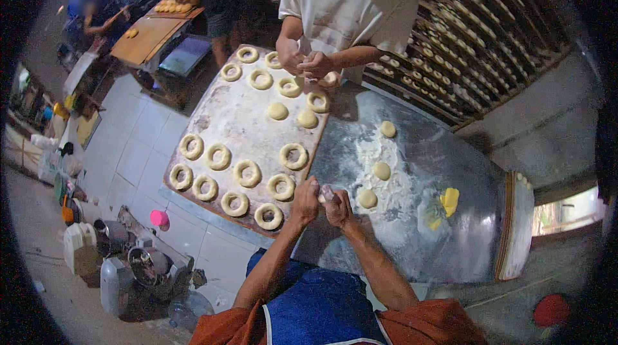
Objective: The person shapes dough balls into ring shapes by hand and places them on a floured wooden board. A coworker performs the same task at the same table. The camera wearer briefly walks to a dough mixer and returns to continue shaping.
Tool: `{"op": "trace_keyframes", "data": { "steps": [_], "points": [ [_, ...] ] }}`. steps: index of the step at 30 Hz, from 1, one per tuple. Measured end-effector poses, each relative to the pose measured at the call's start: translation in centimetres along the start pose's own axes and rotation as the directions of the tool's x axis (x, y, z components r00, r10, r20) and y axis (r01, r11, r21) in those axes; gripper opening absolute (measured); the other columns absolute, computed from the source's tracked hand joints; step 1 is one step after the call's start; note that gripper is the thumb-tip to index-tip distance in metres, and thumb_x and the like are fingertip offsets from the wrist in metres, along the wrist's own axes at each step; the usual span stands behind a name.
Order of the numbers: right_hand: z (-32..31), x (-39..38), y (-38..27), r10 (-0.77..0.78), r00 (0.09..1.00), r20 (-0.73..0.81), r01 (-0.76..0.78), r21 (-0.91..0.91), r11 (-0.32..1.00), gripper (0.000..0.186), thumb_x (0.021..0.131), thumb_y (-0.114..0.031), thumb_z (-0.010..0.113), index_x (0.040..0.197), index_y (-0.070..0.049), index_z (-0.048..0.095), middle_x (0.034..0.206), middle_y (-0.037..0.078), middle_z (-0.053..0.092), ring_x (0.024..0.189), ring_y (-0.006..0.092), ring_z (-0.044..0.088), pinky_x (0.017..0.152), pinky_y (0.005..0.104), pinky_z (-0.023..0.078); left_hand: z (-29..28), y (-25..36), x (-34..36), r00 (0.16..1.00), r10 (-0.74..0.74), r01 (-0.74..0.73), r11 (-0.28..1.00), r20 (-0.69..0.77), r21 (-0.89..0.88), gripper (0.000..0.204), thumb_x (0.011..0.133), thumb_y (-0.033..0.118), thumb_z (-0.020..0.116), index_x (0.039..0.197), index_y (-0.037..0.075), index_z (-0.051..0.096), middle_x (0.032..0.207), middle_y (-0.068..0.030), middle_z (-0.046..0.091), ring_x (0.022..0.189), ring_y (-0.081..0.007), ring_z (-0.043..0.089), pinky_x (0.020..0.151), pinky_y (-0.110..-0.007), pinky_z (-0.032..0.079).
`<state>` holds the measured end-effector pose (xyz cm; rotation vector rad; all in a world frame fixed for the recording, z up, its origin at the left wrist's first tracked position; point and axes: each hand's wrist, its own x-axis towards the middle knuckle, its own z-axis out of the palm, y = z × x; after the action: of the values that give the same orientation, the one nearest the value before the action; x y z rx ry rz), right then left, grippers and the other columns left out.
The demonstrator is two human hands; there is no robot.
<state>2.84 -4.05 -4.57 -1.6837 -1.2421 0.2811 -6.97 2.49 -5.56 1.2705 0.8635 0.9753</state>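
Close together over the near edge of the floured board, my left hand (306,202) and my right hand (337,208) are both closed, fingers curled. A small pale piece of dough (324,196) shows between them, mostly hidden by the fingers. Just left of my hands, dough rings (281,186) lie in rows on the wooden board (238,113). Farther up the board are two flat dough rounds (277,111). Right of my right hand, three dough balls (382,171) sit on the floury metal table (438,152).
Across the board a co-worker in a white shirt (347,7) works dough with both hands (309,62). A yellow object (449,201) lies on the metal table. Racks of dough rings (444,55) stand at far right. Machines (138,274) and a pink cup (159,219) are at left.
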Motion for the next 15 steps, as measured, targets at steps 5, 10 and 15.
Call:
{"op": "trace_keyframes", "data": {
  "steps": [5, 10, 15],
  "points": [
    [3.5, 4.9, -4.8, 0.023, 0.972, 0.233, -0.075, 0.216, 0.974, 0.058, 0.093, -0.047, 0.04, 0.067, 0.003, 0.05, 0.051, 0.014, 0.039, 0.048, 0.0228, 0.042, 0.051, 0.0378, 0.034, -4.7, 2.3, 3.7, 0.988, -0.147, 0.142, 0.986, -0.053, -0.088, 0.04, 0.095, 0.033, 0.038, 0.07, 0.003, 0.044, 0.064, -0.0076, 0.042, 0.065, -0.0173, 0.041, 0.062, -0.039, 0.036],
    [9.5, 9.1, -5.7, 0.135, 0.962, 0.239, -0.202, 0.284, 0.937, 0.046, 0.085, -0.047, 0.054, 0.08, -0.001, 0.059, 0.069, 0.011, 0.057, 0.065, 0.0237, 0.055, 0.063, 0.0383, 0.044, -12.5, 1.1, 9.4, 0.995, 0.081, -0.075, 0.99, -0.05, 0.119, 0.044, 0.096, 0.037, 0.035, 0.069, 0.002, 0.041, 0.061, -0.0045, 0.038, 0.059, -0.0152, 0.042, 0.055, -0.038, 0.036],
    [10.2, 16.5, -9.3, 0.329, 0.862, 0.386, -0.315, -0.102, 0.944, 0.044, 0.073, -0.024, 0.073, 0.105, 0.0, 0.056, 0.096, 0.019, 0.061, 0.093, 0.0311, 0.059, 0.08, 0.0407, 0.046, -15.3, 4.5, 17.6, 0.988, -0.086, 0.123, 0.939, -0.125, 0.322, 0.041, 0.095, 0.033, 0.042, 0.073, 0.0, 0.05, 0.068, -0.0169, 0.052, 0.063, -0.0285, 0.049, 0.062, -0.044, 0.039]
  ]
}}
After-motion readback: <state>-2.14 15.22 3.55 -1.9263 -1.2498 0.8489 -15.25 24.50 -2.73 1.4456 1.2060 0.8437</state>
